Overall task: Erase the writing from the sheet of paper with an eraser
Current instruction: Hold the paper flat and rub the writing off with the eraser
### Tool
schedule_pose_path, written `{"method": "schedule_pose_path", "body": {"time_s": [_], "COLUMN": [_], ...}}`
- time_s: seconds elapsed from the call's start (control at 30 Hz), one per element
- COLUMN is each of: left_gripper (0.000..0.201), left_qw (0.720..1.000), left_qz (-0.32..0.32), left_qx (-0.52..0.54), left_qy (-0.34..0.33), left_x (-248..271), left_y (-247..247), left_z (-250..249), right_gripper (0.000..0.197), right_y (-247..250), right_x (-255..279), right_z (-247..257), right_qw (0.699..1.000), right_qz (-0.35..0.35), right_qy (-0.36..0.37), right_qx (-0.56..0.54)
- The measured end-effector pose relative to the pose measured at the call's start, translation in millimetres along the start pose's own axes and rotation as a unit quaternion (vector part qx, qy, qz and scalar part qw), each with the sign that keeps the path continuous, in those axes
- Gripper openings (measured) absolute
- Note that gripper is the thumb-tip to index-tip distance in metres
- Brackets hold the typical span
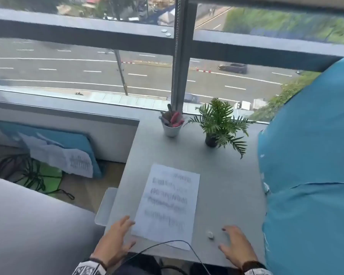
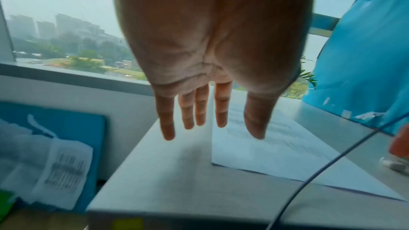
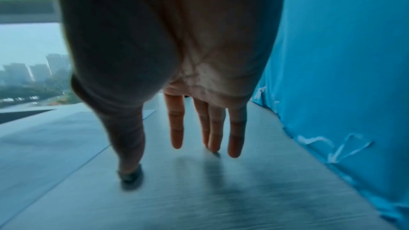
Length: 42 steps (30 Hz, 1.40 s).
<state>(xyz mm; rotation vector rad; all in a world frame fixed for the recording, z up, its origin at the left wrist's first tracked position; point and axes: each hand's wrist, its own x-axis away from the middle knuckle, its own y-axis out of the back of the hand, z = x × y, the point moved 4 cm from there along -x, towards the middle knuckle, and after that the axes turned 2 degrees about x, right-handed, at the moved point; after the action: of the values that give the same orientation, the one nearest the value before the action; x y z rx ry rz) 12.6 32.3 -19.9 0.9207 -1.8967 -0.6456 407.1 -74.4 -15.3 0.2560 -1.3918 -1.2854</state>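
With both hands spread and nothing held, the left hand (image 1: 115, 242) at the near left corner of the sheet (image 1: 168, 203) and the eraser (image 1: 210, 234) just left of the right hand (image 1: 236, 247), the unpinned sheet could be crumpled by rubbing.

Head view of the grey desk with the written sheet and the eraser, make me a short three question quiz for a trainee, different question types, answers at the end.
1. True or false: the right hand already holds the small white eraser.
2. Which hand is nearer the white sheet of paper with handwriting: A left hand, B right hand?
3. Fill in: the white cup of pens stands beside the small green potted ____.

Key:
1. False; the eraser lies on the grey desk, fingers apart from it.
2. A.
3. Plant.
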Motion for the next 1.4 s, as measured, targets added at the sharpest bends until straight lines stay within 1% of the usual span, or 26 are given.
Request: {"method": "schedule_pose_path", "body": {"time_s": [0.03,0.07,0.1,0.2,0.23,0.33,0.47,0.57,0.67,0.77,0.93,1.03,1.13,1.2,1.3,1.4], "left_gripper": [0.061,0.067,0.069,0.069,0.068,0.066,0.068,0.072,0.074,0.076,0.078,0.076,0.076,0.076,0.076,0.076], "left_qw": [1.000,0.999,0.996,0.996,0.996,0.996,0.991,0.988,0.987,0.987,0.987,0.985,0.985,0.985,0.985,0.985], "left_qz": [0.014,0.019,0.038,0.047,0.040,-0.021,-0.073,-0.095,-0.102,-0.099,-0.079,-0.082,-0.083,-0.079,-0.071,-0.062], "left_qx": [-0.008,-0.038,-0.071,-0.075,-0.074,-0.072,-0.079,-0.081,-0.077,-0.078,-0.087,-0.089,-0.094,-0.097,-0.104,-0.114], "left_qy": [-0.023,-0.025,-0.027,-0.020,-0.021,-0.047,-0.082,-0.095,-0.102,-0.104,-0.112,-0.120,-0.121,-0.119,-0.117,-0.113], "left_x": [-5,-8,-12,-13,-12,-9,-10,-12,-9,-7,-6,-7,-8,-8,-7,-8], "left_y": [-5,-11,-16,-31,-34,-37,-48,-55,-62,-64,-63,-62,-62,-62,-61,-60], "left_z": [-3,-4,-4,4,6,12,22,29,30,29,27,26,26,26,24,24], "right_gripper": [0.054,0.053,0.051,0.047,0.046,0.042,0.042,0.044,0.049,0.053,0.058,0.053,0.047,0.039,0.025,0.023], "right_y": [-8,-11,-17,-36,-41,-56,-69,-80,-85,-82,-63,-50,-36,-29,-23,-22], "right_x": [-3,-4,-5,-5,-5,-6,-1,5,11,15,11,4,-1,-3,-4,-7], "right_z": [5,6,7,1,-3,-11,-14,-13,-12,-7,5,19,33,42,53,65], "right_qw": [1.000,0.999,0.999,0.997,0.996,0.988,0.970,0.963,0.962,0.966,0.980,0.984,0.984,0.984,0.984,0.984], "right_qz": [-0.012,-0.033,-0.033,-0.074,-0.090,-0.154,-0.243,-0.269,-0.272,-0.258,-0.195,-0.168,-0.167,-0.166,-0.157,-0.153], "right_qy": [0.004,-0.007,-0.015,-0.019,-0.018,0.001,0.013,0.013,0.020,0.027,-0.005,-0.014,-0.030,-0.032,-0.028,-0.006], "right_qx": [0.001,0.002,0.012,0.020,0.017,-0.001,-0.009,-0.023,-0.031,-0.015,0.039,0.058,0.055,0.062,0.079,0.093]}}
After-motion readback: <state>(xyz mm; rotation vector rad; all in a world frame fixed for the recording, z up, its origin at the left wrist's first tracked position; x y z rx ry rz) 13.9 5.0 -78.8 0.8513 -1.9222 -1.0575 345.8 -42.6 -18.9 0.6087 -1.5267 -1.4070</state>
